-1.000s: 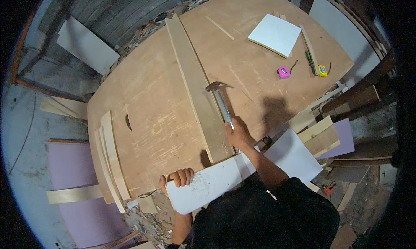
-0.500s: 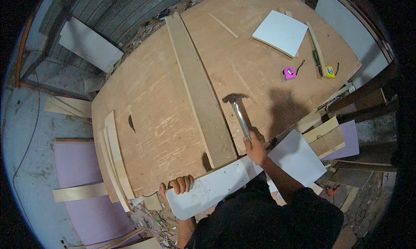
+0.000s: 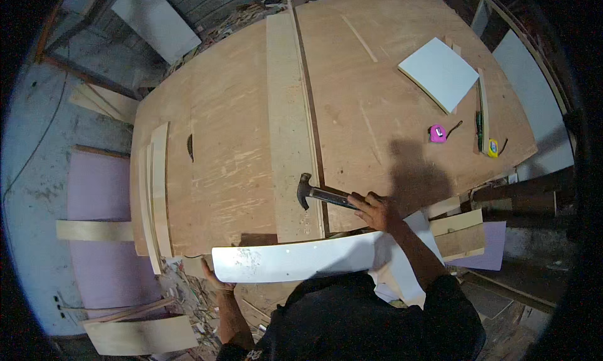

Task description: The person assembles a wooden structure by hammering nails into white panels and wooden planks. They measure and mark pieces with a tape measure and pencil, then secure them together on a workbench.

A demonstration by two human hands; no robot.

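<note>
My right hand [image 3: 377,211] is closed around the handle of a claw hammer [image 3: 333,196]. The hammer points left, its dark head over a long wooden piece [image 3: 292,141] with raised edges that runs away across the table. At the near edge of the table, a long white board [image 3: 295,260] with a rounded left corner lies across in front of my body. My left hand [image 3: 218,280] grips the left end of that board; part of its fingers is hidden behind the board.
A large plywood table [image 3: 220,141] fills the middle. Toward its far right are a white square panel [image 3: 438,75], a pink tape measure [image 3: 438,133], a yellow tape measure [image 3: 493,148] and a green-handled tool [image 3: 479,129]. Wooden strips [image 3: 161,185] lie at its left edge.
My right hand has swung the hammer from pointing away to pointing left. My left hand has shifted from the board's top edge to its left end, and the board lies more level.
</note>
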